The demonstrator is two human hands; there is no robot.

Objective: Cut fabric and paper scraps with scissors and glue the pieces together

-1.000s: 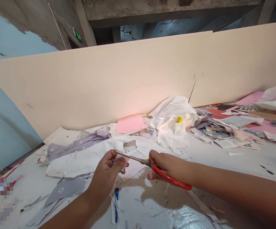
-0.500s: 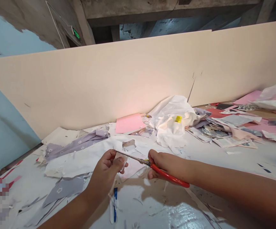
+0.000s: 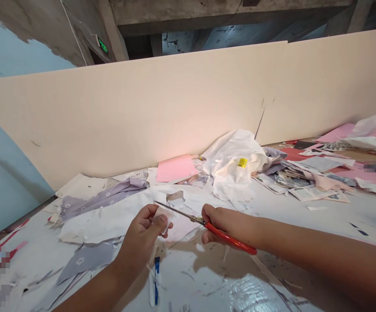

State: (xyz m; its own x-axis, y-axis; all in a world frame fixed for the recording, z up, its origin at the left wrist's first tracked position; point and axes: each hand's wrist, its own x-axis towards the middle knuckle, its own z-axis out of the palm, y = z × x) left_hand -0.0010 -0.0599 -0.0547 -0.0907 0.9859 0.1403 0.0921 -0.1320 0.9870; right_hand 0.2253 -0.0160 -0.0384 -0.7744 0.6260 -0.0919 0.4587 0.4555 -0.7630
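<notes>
My left hand (image 3: 152, 225) pinches a small white piece of fabric (image 3: 162, 212) between thumb and fingers. My right hand (image 3: 222, 223) is wrapped round the red handles of a pair of scissors (image 3: 230, 240). The scissors' blades point left, close together, with the tip just above the white piece. Whether the blades touch it I cannot tell. Below my left hand a blue and white strip-like object (image 3: 157, 279) lies on the table (image 3: 207, 286). White cloth (image 3: 103, 221) is spread behind my left hand.
A beige panel (image 3: 148, 112) stands along the back of the table. Lilac flowered fabric (image 3: 103, 197) lies at left. A pink sheet (image 3: 176, 168), a crumpled white cloth (image 3: 235, 169) with a yellow label, and a pile of scraps (image 3: 318, 177) lie toward the back and right.
The scissors' blades have lifted slightly off the top edge of the white piece. Both hands stay in nearly the same place, and the view has shifted a little.
</notes>
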